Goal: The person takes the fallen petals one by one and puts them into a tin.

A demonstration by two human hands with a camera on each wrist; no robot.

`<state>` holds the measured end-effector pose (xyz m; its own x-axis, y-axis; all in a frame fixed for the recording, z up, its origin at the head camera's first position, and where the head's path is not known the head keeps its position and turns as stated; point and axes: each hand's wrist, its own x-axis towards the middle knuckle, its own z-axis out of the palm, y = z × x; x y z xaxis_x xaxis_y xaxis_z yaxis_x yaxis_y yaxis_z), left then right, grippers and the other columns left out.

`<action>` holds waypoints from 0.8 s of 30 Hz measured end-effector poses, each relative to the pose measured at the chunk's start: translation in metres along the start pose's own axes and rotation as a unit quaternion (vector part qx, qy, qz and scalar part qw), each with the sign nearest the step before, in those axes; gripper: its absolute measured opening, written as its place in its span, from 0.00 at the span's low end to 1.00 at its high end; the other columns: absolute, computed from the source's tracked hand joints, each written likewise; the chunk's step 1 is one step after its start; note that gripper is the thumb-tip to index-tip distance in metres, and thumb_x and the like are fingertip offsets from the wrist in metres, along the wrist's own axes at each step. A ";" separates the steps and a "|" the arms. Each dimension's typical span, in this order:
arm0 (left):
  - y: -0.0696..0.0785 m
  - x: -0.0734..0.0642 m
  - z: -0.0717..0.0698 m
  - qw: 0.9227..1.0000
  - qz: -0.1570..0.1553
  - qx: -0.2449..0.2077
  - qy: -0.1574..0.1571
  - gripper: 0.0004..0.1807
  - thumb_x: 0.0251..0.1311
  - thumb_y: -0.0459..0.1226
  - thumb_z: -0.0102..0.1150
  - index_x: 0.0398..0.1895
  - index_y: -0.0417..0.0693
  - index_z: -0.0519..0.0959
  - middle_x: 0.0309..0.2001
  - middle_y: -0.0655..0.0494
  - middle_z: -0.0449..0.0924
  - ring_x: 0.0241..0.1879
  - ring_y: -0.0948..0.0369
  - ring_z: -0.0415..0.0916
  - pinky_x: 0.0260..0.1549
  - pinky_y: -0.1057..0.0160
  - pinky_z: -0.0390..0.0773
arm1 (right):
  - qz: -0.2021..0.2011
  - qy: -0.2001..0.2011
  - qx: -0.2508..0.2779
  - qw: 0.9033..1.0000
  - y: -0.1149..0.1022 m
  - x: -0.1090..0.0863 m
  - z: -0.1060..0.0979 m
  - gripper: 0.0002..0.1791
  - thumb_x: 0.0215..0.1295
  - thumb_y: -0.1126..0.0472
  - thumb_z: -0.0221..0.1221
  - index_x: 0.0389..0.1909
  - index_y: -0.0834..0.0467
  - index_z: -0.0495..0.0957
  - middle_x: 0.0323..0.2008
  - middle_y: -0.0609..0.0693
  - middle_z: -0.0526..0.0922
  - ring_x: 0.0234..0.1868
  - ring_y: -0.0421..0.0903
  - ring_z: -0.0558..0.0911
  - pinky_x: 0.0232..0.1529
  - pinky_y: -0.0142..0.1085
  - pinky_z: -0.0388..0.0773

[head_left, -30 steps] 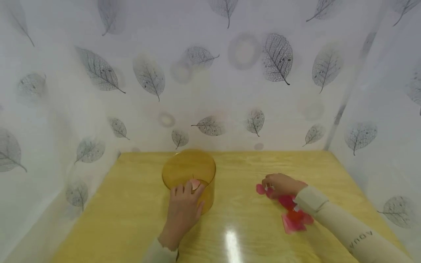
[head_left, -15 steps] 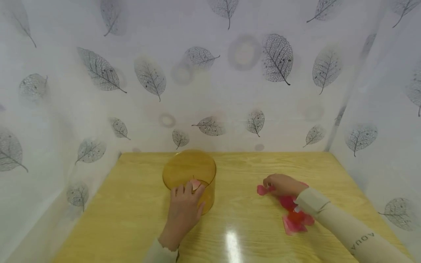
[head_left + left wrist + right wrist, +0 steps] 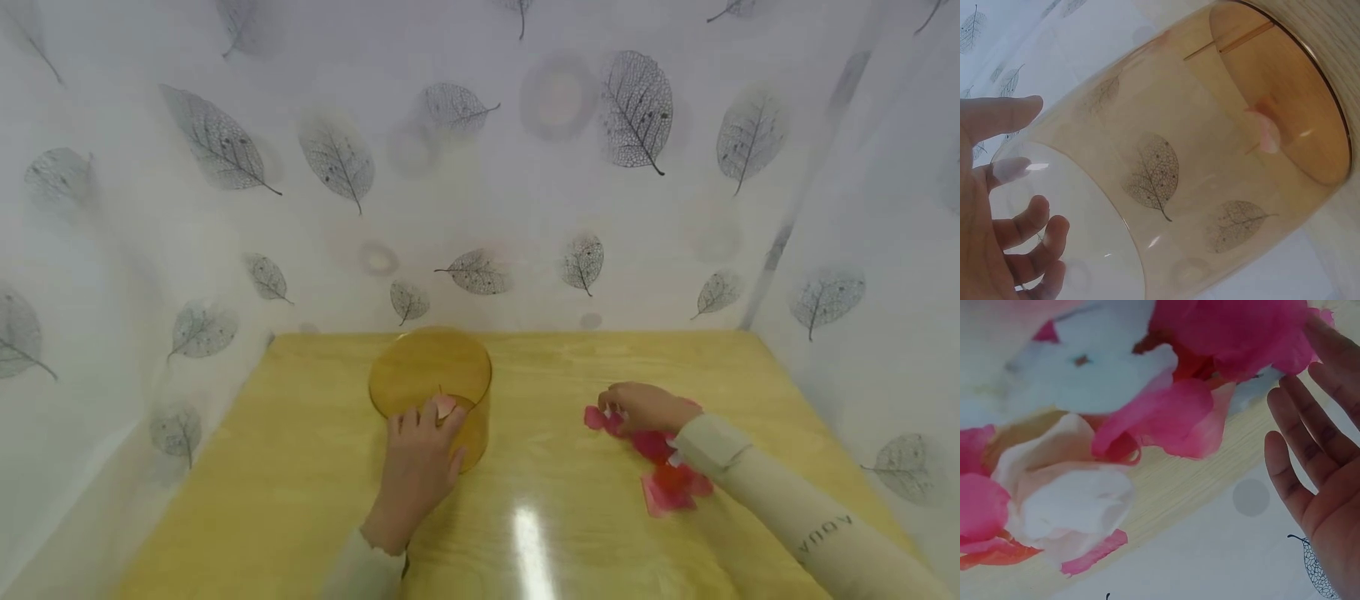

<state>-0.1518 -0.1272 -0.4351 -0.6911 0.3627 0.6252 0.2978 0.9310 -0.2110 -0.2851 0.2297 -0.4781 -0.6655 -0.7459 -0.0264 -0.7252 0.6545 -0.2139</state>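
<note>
An amber see-through cylindrical vase stands at the middle left of the table. My left hand holds its near rim; in the left wrist view the thumb lies apart from the other fingers, which curl at the opening. A pale pink petal shows through the vase wall near its base. At the right, my right hand reaches over scattered artificial petals, red, pink and white. Its fingers look relaxed in the right wrist view, thumb right at the edge of a pink petal.
The yellow wood-grain table ends at a white cloth backdrop printed with grey leaves, which also rises at both sides. A bright reflection lies on the tabletop between the hands.
The head view has tipped slightly, so the table and hands sit a little higher. Both hands stay where they were, at the vase and at the petals.
</note>
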 end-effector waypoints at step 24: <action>-0.002 0.004 0.005 1.000 0.000 -0.002 -0.007 0.31 0.35 0.51 0.74 0.44 0.58 0.71 0.34 0.51 0.73 0.29 0.53 0.72 0.31 0.55 0.72 | 0.033 -0.019 -0.022 0.999 -0.014 0.016 -0.049 0.10 0.49 0.63 0.68 0.19 0.52 0.75 0.20 0.40 0.75 0.22 0.35 0.68 0.27 0.29 0.70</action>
<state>-0.1585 -0.1280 -0.4364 -0.6998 0.3633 0.6151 0.3004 0.9308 -0.2081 -0.2938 0.2148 -0.4276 -0.7052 -0.7048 -0.0768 -0.6876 0.7063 -0.1683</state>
